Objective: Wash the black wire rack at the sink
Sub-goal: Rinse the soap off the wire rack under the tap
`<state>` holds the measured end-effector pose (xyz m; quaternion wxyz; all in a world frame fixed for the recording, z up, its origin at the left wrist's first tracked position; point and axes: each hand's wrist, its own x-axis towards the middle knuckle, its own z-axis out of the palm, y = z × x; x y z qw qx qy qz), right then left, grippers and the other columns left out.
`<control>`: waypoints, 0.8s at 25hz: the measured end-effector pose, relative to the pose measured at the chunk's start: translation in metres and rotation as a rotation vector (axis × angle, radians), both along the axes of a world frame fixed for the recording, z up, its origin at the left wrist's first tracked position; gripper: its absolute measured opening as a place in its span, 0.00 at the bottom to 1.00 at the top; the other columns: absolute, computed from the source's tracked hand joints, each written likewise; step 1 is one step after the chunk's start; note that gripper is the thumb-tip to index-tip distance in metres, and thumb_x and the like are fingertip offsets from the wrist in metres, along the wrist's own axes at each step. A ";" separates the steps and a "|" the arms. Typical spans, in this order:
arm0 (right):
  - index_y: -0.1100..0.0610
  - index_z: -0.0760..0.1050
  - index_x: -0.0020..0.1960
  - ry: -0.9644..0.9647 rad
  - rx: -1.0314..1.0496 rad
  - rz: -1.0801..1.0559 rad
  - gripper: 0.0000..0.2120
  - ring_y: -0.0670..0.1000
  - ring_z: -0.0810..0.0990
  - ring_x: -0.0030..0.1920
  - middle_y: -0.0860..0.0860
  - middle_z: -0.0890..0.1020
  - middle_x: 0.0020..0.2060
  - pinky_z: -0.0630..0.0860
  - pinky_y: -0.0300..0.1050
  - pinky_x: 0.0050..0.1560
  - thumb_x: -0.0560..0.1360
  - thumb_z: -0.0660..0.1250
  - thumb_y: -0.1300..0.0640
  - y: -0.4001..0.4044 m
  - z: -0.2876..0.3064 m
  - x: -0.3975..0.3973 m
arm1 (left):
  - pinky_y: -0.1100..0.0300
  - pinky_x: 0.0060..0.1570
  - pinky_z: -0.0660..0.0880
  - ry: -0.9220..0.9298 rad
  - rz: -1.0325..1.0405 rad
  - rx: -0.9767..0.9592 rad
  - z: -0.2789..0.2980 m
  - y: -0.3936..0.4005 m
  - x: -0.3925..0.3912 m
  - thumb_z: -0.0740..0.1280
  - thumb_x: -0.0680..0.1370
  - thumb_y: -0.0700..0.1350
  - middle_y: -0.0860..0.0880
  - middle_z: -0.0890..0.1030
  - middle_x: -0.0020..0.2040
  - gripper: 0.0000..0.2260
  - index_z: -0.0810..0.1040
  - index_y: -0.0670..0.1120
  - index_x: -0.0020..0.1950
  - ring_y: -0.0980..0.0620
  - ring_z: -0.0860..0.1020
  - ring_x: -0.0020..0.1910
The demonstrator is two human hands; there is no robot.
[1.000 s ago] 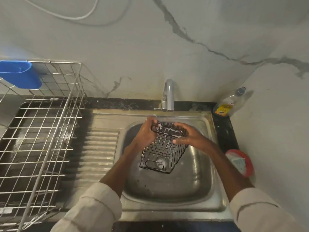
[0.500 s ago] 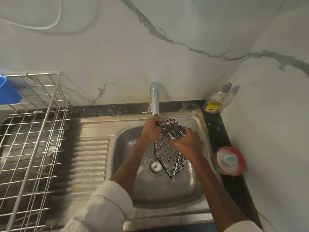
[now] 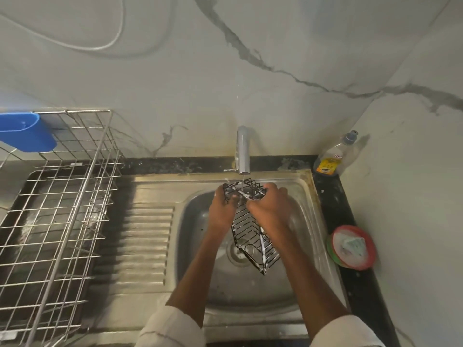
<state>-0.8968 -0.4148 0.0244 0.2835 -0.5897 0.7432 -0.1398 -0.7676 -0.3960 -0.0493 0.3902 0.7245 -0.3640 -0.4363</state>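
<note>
Two hands hold a soapy black rack (image 3: 253, 236) under the tap (image 3: 243, 151), over the sink (image 3: 304, 194).

The left hand (image 3: 223, 209) grips the rack's top end from the left, fingers curled round the wires; the right hand (image 3: 269, 209) clasps it from the right, fingers curled over the top. The rack hangs tilted, its lower end above the drain (image 3: 238, 254). A thin stream of water falls on its top. A dish rack (image 3: 57, 201) stands on the left; a soap bottle (image 3: 333, 156) and a red dish (image 3: 350, 246) sit on the right.
</note>
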 end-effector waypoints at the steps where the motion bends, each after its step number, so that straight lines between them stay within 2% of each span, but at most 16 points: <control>1: 0.51 0.72 0.70 0.006 0.006 0.036 0.31 0.55 0.77 0.54 0.54 0.75 0.58 0.69 0.41 0.46 0.68 0.74 0.50 0.000 0.001 -0.002 | 0.48 0.67 0.74 -0.039 0.014 0.010 -0.003 0.000 0.003 0.64 0.87 0.47 0.47 0.82 0.66 0.15 0.74 0.46 0.74 0.46 0.79 0.65; 3: 0.49 0.71 0.71 -0.018 0.013 0.088 0.32 0.51 0.75 0.52 0.52 0.75 0.57 0.65 0.39 0.43 0.68 0.75 0.53 0.000 0.003 -0.008 | 0.47 0.65 0.77 -0.166 0.062 0.042 -0.006 -0.001 0.012 0.62 0.88 0.48 0.45 0.83 0.62 0.12 0.77 0.44 0.67 0.42 0.81 0.63; 5: 0.48 0.71 0.71 -0.051 0.002 0.111 0.34 0.52 0.76 0.54 0.49 0.72 0.54 0.65 0.38 0.45 0.67 0.76 0.56 0.001 0.006 -0.012 | 0.47 0.62 0.77 -0.238 0.080 0.052 -0.004 -0.006 0.015 0.61 0.88 0.47 0.44 0.84 0.59 0.11 0.78 0.42 0.64 0.41 0.82 0.61; 7: 0.48 0.71 0.70 -0.063 -0.018 0.111 0.34 0.54 0.77 0.56 0.49 0.69 0.52 0.68 0.39 0.49 0.67 0.76 0.56 0.000 0.009 -0.011 | 0.52 0.58 0.74 -0.220 0.046 0.079 0.007 -0.011 0.008 0.60 0.89 0.45 0.45 0.83 0.60 0.13 0.76 0.41 0.69 0.44 0.80 0.61; 10: 0.49 0.70 0.70 -0.090 -0.009 0.089 0.33 0.56 0.78 0.56 0.51 0.71 0.55 0.77 0.46 0.56 0.67 0.77 0.54 0.001 0.011 -0.016 | 0.50 0.61 0.75 -0.233 0.032 0.021 0.018 -0.016 -0.007 0.63 0.87 0.45 0.41 0.79 0.68 0.18 0.69 0.41 0.76 0.41 0.80 0.64; 12: 0.52 0.69 0.71 -0.110 0.017 0.051 0.36 0.56 0.78 0.57 0.55 0.72 0.60 0.79 0.52 0.59 0.66 0.77 0.54 0.002 0.010 -0.023 | 0.51 0.58 0.75 -0.299 0.120 -0.060 0.019 -0.011 -0.014 0.63 0.87 0.47 0.40 0.77 0.67 0.17 0.70 0.39 0.72 0.41 0.80 0.61; 13: 0.53 0.69 0.70 -0.114 0.041 0.037 0.36 0.57 0.77 0.58 0.55 0.72 0.60 0.79 0.54 0.60 0.65 0.78 0.54 0.005 0.010 -0.025 | 0.51 0.54 0.76 -0.252 0.146 -0.073 0.022 -0.009 -0.018 0.62 0.88 0.49 0.40 0.80 0.62 0.13 0.74 0.40 0.65 0.41 0.82 0.58; 15: 0.55 0.73 0.66 -0.141 0.061 0.022 0.37 0.56 0.78 0.57 0.52 0.76 0.55 0.80 0.55 0.58 0.61 0.82 0.48 0.010 0.010 -0.021 | 0.50 0.50 0.83 0.071 0.128 -0.008 0.028 -0.013 -0.023 0.59 0.89 0.52 0.41 0.86 0.51 0.16 0.80 0.43 0.55 0.42 0.86 0.50; 17: 0.49 0.78 0.58 -0.190 0.067 0.061 0.42 0.52 0.82 0.52 0.47 0.82 0.49 0.82 0.52 0.52 0.49 0.83 0.33 0.012 -0.001 -0.019 | 0.49 0.52 0.85 0.242 0.096 0.078 0.034 -0.015 -0.027 0.61 0.89 0.49 0.40 0.88 0.51 0.14 0.82 0.41 0.57 0.43 0.87 0.49; 18: 0.47 0.80 0.56 -0.228 0.084 0.094 0.43 0.50 0.84 0.50 0.45 0.84 0.47 0.83 0.51 0.50 0.46 0.82 0.30 0.011 -0.008 -0.021 | 0.49 0.52 0.85 0.280 0.101 0.112 0.037 -0.014 -0.027 0.62 0.88 0.46 0.40 0.87 0.52 0.12 0.82 0.40 0.58 0.44 0.87 0.49; 19: 0.46 0.81 0.55 -0.287 0.100 0.127 0.39 0.48 0.85 0.49 0.44 0.86 0.46 0.83 0.49 0.49 0.49 0.84 0.33 0.011 -0.007 -0.023 | 0.50 0.48 0.85 0.331 0.108 0.130 0.037 -0.013 -0.025 0.63 0.88 0.43 0.39 0.87 0.52 0.10 0.82 0.39 0.58 0.43 0.87 0.48; 20: 0.47 0.82 0.56 -0.385 0.141 0.147 0.31 0.46 0.86 0.48 0.44 0.87 0.46 0.82 0.47 0.48 0.56 0.86 0.41 0.014 0.000 -0.026 | 0.51 0.42 0.85 0.370 0.103 0.140 0.040 -0.012 -0.022 0.63 0.87 0.41 0.39 0.87 0.50 0.09 0.82 0.39 0.58 0.43 0.86 0.45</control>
